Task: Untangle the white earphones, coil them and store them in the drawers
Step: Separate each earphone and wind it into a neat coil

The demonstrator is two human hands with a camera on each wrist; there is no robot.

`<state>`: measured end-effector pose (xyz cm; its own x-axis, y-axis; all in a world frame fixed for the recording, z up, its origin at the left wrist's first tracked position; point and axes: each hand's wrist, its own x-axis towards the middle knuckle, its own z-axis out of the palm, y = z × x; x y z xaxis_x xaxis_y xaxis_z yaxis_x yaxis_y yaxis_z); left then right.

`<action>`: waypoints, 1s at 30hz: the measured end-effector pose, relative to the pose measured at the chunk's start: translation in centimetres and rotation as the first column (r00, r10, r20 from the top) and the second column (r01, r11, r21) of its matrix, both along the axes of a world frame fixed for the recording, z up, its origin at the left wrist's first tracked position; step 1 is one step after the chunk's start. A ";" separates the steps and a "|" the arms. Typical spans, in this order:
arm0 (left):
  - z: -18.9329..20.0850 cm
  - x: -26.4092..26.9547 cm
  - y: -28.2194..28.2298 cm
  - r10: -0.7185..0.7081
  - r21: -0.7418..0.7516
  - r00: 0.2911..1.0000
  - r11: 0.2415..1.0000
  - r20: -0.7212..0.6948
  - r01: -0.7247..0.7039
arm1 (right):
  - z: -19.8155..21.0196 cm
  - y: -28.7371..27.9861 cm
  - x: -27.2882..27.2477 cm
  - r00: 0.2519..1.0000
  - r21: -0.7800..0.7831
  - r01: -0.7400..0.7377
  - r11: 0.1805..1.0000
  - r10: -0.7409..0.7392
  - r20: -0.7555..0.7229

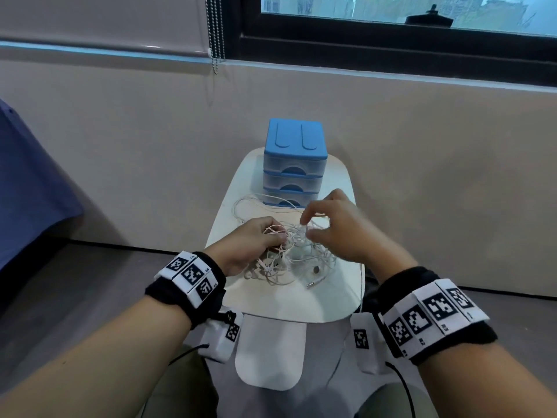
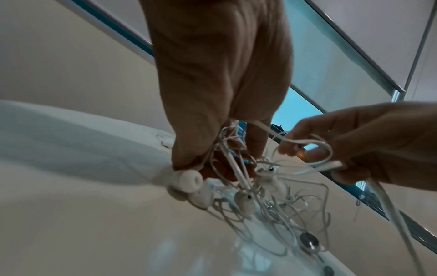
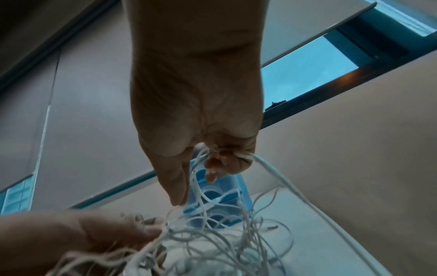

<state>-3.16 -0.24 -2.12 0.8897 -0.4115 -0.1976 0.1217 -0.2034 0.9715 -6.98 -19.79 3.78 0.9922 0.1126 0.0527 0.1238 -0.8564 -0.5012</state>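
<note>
Dim, cool daylight from window point(image 1: 391, 13) far right; soft shadows on table point(image 1: 271, 300); wrist views blurred w/ motion, noisy; head view bowed at edges

Small white oval table point(image 1: 337, 297): a blue-topped, translucent three-drawer plastic cabinet point(image 1: 294, 164) blocks its 12 o'clock end, drawer fronts facing 6 o'clock. A tangle of thin white earphone cables point(image 1: 289, 254), gripped by the left hand point(image 1: 247, 245) and right hand point(image 1: 340, 227), covers the centre and loops up to the lowest drawer. Bare tabletop remains at 6 o'clock and along the 3 o'clock edge.
</note>
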 end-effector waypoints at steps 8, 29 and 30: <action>0.1 -0.1 0.1 0.000 -0.057 0.999 0.998 -0.054 -0.003 | -3.0 1.3 0.1 0.998 -0.126 -0.030 0.992 0.021 -0.067; -0.3 0.9 -0.4 0.009 -0.108 0.991 0.994 -0.134 -0.024 | -4.2 0.7 0.4 0.998 -0.133 0.002 0.991 0.006 0.063; -0.2 0.9 -0.5 0.009 -0.101 0.992 0.995 -0.126 -0.022 | -4.4 0.6 0.3 0.998 -0.117 0.009 0.993 -0.001 0.070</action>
